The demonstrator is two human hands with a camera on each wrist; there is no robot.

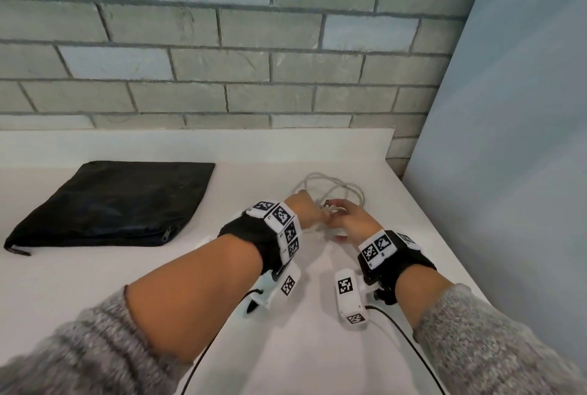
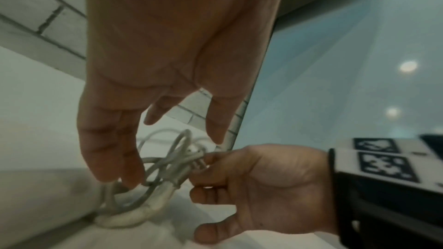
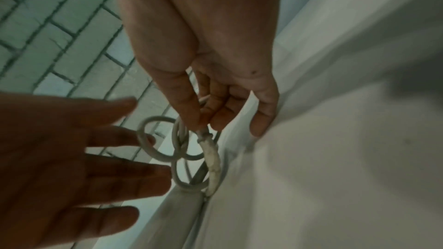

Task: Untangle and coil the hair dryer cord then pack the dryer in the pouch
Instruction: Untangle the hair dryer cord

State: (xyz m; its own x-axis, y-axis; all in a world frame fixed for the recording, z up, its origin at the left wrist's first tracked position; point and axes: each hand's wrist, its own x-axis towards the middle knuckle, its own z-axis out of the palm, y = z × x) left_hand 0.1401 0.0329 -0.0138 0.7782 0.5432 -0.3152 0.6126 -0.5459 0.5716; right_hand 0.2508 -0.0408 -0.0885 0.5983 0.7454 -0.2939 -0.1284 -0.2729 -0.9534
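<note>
A tangle of white cord (image 1: 330, 186) lies on the white table (image 1: 95, 283) just beyond my hands. My right hand (image 1: 352, 220) pinches the cord (image 3: 203, 135) between thumb and fingers, close to the plug's prongs (image 2: 200, 164) and the thick sleeve (image 3: 213, 160) that runs into the dryer. My left hand (image 1: 309, 210) is open, its straight fingers (image 2: 112, 149) touching the loops (image 2: 172, 158). The white dryer body (image 2: 48, 194) lies under the hands, mostly hidden in the head view. The flat black pouch (image 1: 117, 204) lies to the left, apart from both hands.
A grey brick wall (image 1: 254, 61) stands behind the table. A pale blue panel (image 1: 508, 140) rises along the right, past the table's right edge (image 1: 444, 236). Black cables (image 1: 409, 347) trail from the wrist cameras across the near part of the table.
</note>
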